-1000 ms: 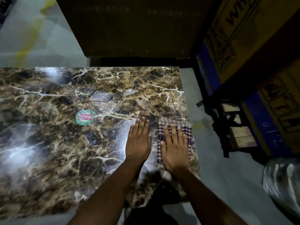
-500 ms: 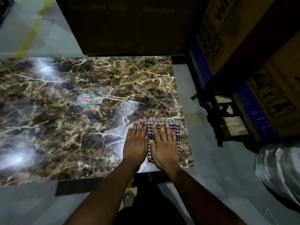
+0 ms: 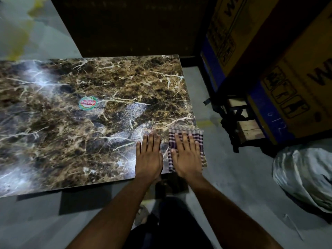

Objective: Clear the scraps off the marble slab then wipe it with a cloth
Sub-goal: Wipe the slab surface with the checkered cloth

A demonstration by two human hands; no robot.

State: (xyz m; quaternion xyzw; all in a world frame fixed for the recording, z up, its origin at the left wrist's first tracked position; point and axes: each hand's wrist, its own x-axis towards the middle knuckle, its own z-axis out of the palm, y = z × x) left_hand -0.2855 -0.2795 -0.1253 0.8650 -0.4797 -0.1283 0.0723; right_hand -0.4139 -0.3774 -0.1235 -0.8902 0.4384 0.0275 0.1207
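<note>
At the far left, your marble slab (image 3: 53, 123) stretched away in brown and cream veins, with glare washing over its left part, and a round red-and-green sticker (image 3: 88, 103) lay flat on it, well apart from your hands. No loose scraps showed anywhere on the stone, so the clearing step looked finished and you were in the wiping step. Moving right, your left hand (image 3: 149, 158) lay flat on bare marble near the near edge, fingers straight and held close together, holding nothing; it seemed to brace you rather than clean. Just beside it, your right hand (image 3: 186, 157) pressed palm-down on the checked cloth (image 3: 197, 134), fingers straight and slightly spread, pinning the fabric to the slab instead of gripping it. The cloth sat at the slab's near right corner, its right edge level with or slightly over the stone's edge; I could not tell which. Further right, off the slab, stood printed cardboard boxes (image 3: 269, 51) on a wooden pallet (image 3: 249, 130), and a pale sack (image 3: 303, 169) rested on the floor at the near right. Most of the surface to the left probably remained to be wiped, so your next stroke called for steady downward pressure on the cloth as you swept it leftwards across the stone, keeping it from sliding off the corner.
</note>
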